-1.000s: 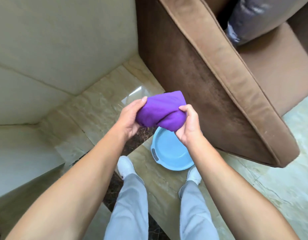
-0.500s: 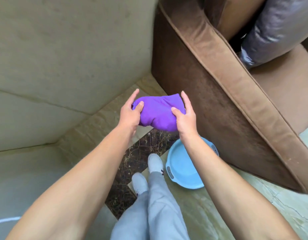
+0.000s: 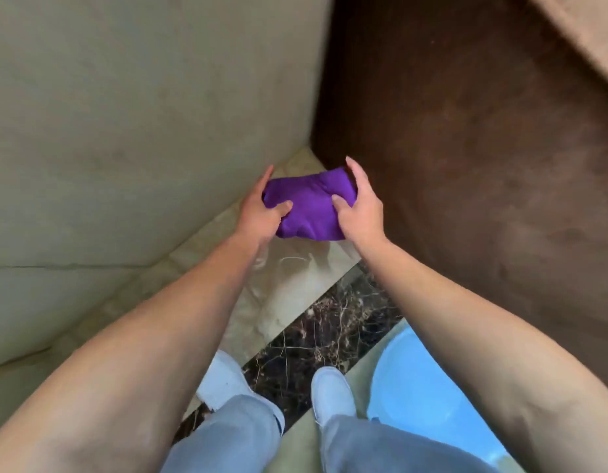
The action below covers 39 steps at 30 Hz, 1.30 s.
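Observation:
A bunched purple cloth is held in the air in front of me, above the floor, between both hands. My left hand grips its left end with the thumb pressed on top. My right hand grips its right end, thumb on top and fingers wrapped behind. A light blue plastic basin sits on the floor at the lower right, partly hidden by my right forearm.
A brown sofa side rises close on the right. A pale wall stands on the left. The marble floor has a dark veined strip. My two feet in pale shoes stand beside the basin.
I have stepped forward toward the corner between wall and sofa. The basin has slid to the lower right of the view. Both hands still hold the cloth, carried further ahead.

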### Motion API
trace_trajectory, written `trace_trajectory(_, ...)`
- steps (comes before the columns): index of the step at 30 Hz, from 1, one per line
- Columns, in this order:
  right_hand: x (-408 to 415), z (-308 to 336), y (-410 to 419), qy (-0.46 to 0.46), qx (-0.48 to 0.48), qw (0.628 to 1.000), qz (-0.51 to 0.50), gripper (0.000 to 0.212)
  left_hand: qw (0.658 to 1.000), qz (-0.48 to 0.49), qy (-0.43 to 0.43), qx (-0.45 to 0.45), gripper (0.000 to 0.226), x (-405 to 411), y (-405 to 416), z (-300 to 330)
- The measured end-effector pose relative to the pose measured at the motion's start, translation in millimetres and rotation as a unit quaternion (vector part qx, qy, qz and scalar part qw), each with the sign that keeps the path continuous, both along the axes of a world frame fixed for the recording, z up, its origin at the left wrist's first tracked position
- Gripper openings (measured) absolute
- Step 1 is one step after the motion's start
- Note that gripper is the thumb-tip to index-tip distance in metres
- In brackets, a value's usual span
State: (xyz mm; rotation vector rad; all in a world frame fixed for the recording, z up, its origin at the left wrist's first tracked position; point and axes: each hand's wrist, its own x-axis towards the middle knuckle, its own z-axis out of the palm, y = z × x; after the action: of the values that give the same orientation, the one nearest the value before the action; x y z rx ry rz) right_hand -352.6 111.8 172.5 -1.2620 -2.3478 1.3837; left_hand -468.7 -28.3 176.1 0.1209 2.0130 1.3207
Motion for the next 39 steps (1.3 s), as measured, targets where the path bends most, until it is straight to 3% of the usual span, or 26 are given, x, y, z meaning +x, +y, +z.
trace_trajectory(9,-48.6,-175.4,27.8,-0.009,0.098,0.993,0.066,0.075,0.995,-0.007,0.104,-0.01,0.073,-27.0,12.4,-176.6)
trace_trajectory(15,-58.1,-226.9,35.0,-0.015,0.138,0.99,0.008,0.083,0.989,-0.032,0.129,-0.064,0.087,-38.2,12.1,-222.7)
trace_trajectory(19,-53.0,-231.8,3.3,-0.056,0.296,0.95,0.082,0.07,0.929,-0.081,0.283,-0.225,0.076,-23.2,-17.2,-224.9)
trace_trajectory(22,-54.4,-243.3,-29.9,-0.131,0.284,0.928,0.202,0.07,0.863,-0.163,0.338,-0.337,0.074,-8.7,-63.1,-233.3)
trace_trajectory(25,-77.0,-262.7,-30.4,-0.189,0.264,0.923,0.206,0.075,0.843,-0.213,0.314,-0.383,0.088,-7.1,-99.9,-254.3)
trace_trajectory(29,-112.9,-277.9,2.2,-0.168,0.322,0.915,0.178,0.074,0.841,-0.212,0.267,-0.419,0.109,-4.0,-134.7,-269.6)
trace_trajectory(33,-123.3,-295.7,1.8,-0.167,0.345,0.91,0.16,0.075,0.826,-0.218,0.274,-0.441,0.113,2.9,-184.8,-273.0)
trace_trajectory(36,-133.3,-291.9,-15.0,-0.164,0.313,0.926,0.135,0.079,0.829,-0.203,0.235,-0.465,0.114,6.9,-209.5,-270.8)
trace_trajectory(39,-134.2,-283.3,-53.1,-0.145,0.284,0.931,0.179,0.081,0.834,-0.212,0.176,-0.477,0.117,11.0,-213.4,-265.1)
